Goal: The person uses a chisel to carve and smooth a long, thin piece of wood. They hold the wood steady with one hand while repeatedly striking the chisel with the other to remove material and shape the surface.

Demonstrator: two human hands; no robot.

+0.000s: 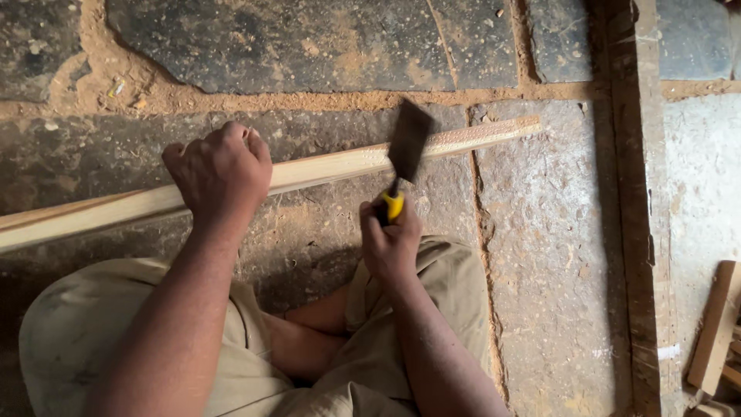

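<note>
A long pale wooden strip [332,166] lies slanted across the stone floor, its far end up at the right. My left hand [220,174] is closed around the strip near its middle. In my right hand [390,243] is the yellow and black handle of a tool with a broad dark blade [407,143]. The blade sits over the strip just right of my left hand and looks blurred. My knees in khaki trousers [93,324] fill the bottom of the view.
The floor is dark stone slabs [309,38] with sandy joints and sawdust. A dark wooden beam [637,216] runs top to bottom at the right. Short wood offcuts [718,324] lie at the bottom right corner.
</note>
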